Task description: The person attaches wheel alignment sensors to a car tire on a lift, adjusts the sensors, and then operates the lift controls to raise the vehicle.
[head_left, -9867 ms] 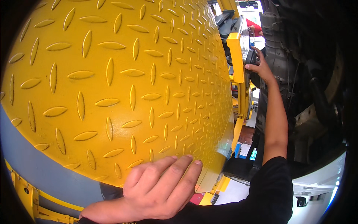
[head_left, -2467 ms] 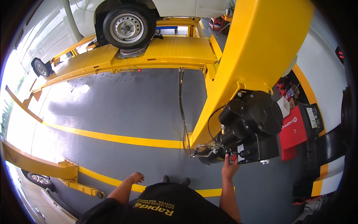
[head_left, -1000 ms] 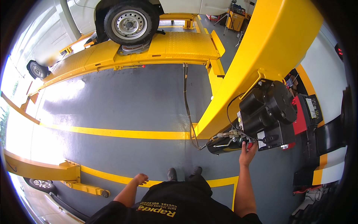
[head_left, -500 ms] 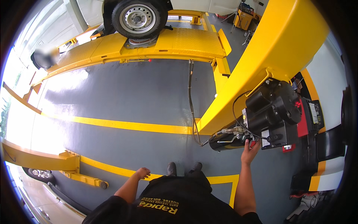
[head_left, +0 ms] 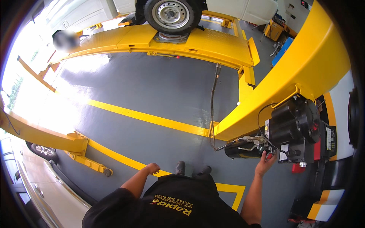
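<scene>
My right hand [head_left: 265,164] is at the black hydraulic power unit [head_left: 291,127] fixed to the yellow lift post [head_left: 281,87]. Its fingers close around a small lever with a red part [head_left: 269,155], beside the metal valve fittings [head_left: 255,140]. The thumb points up against the fittings. A black cylindrical tank [head_left: 237,152] extends left from the unit, with hoses [head_left: 212,110] running up to the lift. My left hand [head_left: 153,168] hangs in the air over the floor, fingers loosely curled, with nothing seen in it.
A vehicle wheel [head_left: 171,15] rests on the raised yellow runway [head_left: 125,40], where a person with a blurred head [head_left: 65,40] is at the far left. A yellow lift arm [head_left: 85,163] and a beige car [head_left: 57,190] are on my left. Yellow lines [head_left: 152,119] cross the grey floor.
The view has swung, so the lift and power unit sit farther right and a blue object shows behind the post. My right hand stays on the lever; my left fingers look more curled.
</scene>
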{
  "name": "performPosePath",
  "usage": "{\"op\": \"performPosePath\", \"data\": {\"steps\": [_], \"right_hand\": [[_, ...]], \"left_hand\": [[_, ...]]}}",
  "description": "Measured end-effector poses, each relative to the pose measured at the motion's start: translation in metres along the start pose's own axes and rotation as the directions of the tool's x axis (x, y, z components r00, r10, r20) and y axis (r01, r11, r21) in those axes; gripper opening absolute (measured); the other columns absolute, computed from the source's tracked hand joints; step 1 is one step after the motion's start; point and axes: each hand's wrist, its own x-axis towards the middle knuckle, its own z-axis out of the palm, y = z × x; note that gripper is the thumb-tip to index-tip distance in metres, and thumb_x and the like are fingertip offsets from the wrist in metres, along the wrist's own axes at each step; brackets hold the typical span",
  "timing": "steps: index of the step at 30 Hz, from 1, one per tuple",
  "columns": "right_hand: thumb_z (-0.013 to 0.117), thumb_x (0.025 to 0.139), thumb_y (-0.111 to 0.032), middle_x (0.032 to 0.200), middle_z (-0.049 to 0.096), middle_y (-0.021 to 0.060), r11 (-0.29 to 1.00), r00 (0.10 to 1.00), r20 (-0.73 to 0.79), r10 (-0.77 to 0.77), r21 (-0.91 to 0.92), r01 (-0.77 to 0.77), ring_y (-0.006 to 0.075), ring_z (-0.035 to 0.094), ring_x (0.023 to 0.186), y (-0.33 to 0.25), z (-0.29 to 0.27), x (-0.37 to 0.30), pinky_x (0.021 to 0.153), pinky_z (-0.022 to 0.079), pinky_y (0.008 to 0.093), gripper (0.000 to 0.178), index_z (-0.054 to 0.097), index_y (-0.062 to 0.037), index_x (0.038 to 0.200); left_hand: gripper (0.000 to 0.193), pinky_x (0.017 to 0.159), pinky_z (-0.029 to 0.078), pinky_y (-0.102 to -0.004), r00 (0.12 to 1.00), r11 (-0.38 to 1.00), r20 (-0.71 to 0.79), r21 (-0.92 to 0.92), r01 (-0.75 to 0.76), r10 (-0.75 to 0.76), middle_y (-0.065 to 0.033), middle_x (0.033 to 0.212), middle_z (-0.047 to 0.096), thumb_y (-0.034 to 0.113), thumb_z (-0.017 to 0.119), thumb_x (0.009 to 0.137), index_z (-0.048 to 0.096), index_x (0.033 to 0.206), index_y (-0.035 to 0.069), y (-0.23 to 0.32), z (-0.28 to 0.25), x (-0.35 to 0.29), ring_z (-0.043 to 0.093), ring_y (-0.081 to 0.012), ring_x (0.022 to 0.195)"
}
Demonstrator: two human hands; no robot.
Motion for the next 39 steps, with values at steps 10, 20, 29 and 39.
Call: {"op": "performPosePath", "data": {"steps": [10, 20, 29, 39], "right_hand": [[0.063, 0.093, -0.034, 0.138, 0.042, 0.0199, 0.991, 0.995, 0.016, -0.102, -0.090, 0.103, 0.0336, 0.046, 0.125, 0.016, 0.002, -0.001, 0.089, 0.049, 0.0406, 0.064, 0.038, -0.0017, 0.142], [0.065, 0.093, -0.034, 0.129, 0.045, 0.0172, 0.998, 0.999, 0.035, -0.007, 0.060, 0.005, 0.0291, 0.052, 0.116, -0.004, 0.008, -0.004, 0.080, 0.053, 0.0373, 0.058, 0.043, -0.0021, 0.136], [0.066, 0.093, -0.033, 0.119, 0.047, 0.0144, 1.000, 0.999, -0.029, -0.029, -0.010, 0.029, 0.0249, 0.051, 0.104, -0.002, 0.002, -0.002, 0.078, 0.051, 0.0351, 0.054, 0.045, 0.0018, 0.129], [0.064, 0.093, -0.030, 0.126, 0.046, 0.0117, 1.000, 1.000, -0.006, -0.014, -0.026, 0.014, 0.0229, 0.051, 0.106, -0.006, 0.007, -0.003, 0.077, 0.048, 0.0325, 0.055, 0.043, -0.0035, 0.137]], "left_hand": [[0.023, 0.075, 0.056, -0.0377, 0.986, 0.980, -0.043, 0.125, -0.153, 0.160, -0.0076, 0.097, 0.068, 0.012, 0.073, 0.076, 0.064, 0.095, 0.005, 0.003, 0.002, 0.014, 0.067, -0.0281, 0.094], [0.017, 0.067, 0.058, -0.0340, 0.912, 0.776, 0.062, 0.504, -0.379, 0.405, -0.0054, 0.094, 0.068, 0.010, 0.066, 0.082, 0.064, 0.099, 0.006, -0.045, 0.002, 0.033, 0.070, -0.0206, 0.084], [0.030, 0.074, 0.057, -0.0339, 0.939, 0.760, 0.177, 0.553, -0.343, 0.295, -0.0058, 0.104, 0.068, 0.006, 0.072, 0.074, 0.064, 0.102, 0.006, -0.012, 0.007, 0.050, 0.069, -0.0224, 0.092], [0.042, 0.084, 0.053, -0.0396, 0.822, 0.357, 0.281, 0.797, -0.487, 0.495, -0.0066, 0.100, 0.065, 0.005, 0.080, 0.059, 0.061, 0.096, 0.007, 0.011, -0.015, 0.051, 0.061, -0.0313, 0.099]]}}
